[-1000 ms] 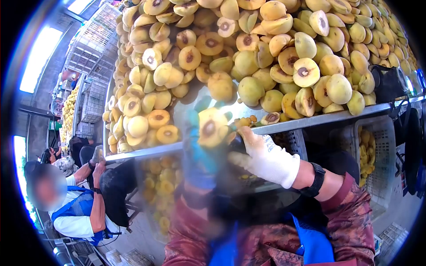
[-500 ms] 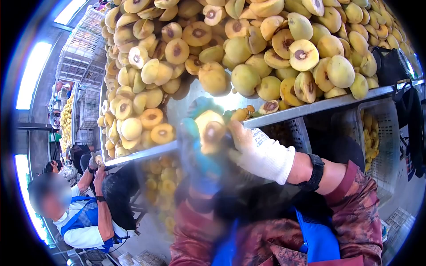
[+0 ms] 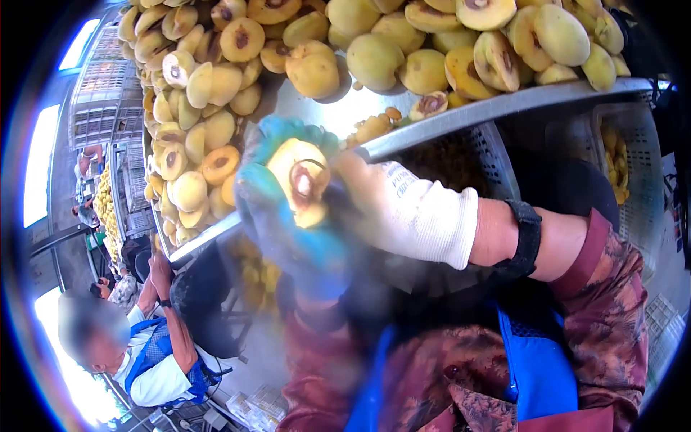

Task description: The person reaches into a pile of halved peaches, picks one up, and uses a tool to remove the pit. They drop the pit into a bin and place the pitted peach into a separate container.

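Observation:
My left hand, in a teal and grey glove, is closed around a yellow peach half, its cut face and brown stone turned up. A thin dark curved loop lies against the stone. My right hand, in a white glove, presses close to the fruit's right side with its fingers curled. It grips the thin loop-bladed tool, whose handle is hidden by the hand and blur. Both hands are just in front of the metal table's rim.
Piled peach halves cover much of the metal table. Small fruit bits lie near its rim. Below the rim stand plastic crates, one with yellow pieces in it. At the left, another person sits working at the table's corner.
The view has shifted, so the table and pile sit higher and further left. The peach half has tilted in my left hand, and the dark loop now shows at its stone.

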Action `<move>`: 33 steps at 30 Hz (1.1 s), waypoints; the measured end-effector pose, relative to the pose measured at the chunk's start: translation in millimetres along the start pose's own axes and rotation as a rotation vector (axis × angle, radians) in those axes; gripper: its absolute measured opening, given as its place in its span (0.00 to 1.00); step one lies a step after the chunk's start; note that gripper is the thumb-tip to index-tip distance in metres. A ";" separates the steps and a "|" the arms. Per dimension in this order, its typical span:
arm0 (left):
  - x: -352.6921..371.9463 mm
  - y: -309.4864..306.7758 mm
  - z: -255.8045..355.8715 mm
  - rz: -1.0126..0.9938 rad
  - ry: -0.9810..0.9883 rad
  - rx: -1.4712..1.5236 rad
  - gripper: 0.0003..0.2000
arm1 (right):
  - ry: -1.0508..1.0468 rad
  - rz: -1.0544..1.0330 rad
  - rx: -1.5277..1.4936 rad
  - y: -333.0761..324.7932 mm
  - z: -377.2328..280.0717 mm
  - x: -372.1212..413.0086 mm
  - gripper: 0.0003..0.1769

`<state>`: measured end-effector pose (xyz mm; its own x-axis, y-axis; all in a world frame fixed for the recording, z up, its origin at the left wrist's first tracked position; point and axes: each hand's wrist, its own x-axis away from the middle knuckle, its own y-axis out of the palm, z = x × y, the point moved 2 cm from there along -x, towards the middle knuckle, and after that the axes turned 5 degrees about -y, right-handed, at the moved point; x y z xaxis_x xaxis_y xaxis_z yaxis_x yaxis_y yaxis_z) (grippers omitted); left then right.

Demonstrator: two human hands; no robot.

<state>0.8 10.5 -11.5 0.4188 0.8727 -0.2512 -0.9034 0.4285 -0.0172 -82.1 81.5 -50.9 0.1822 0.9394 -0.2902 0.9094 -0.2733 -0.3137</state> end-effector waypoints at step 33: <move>-10.7 -16.3 -3.2 -0.389 -0.308 0.303 0.31 | 0.395 -0.241 -0.261 -14.8 -27.6 14.9 0.25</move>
<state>10.7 -6.6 -11.6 0.7635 0.6457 0.0116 -0.6294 0.7400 0.2373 -82.6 105.3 -25.6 0.0377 0.9893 0.1410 0.9965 -0.0267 -0.0789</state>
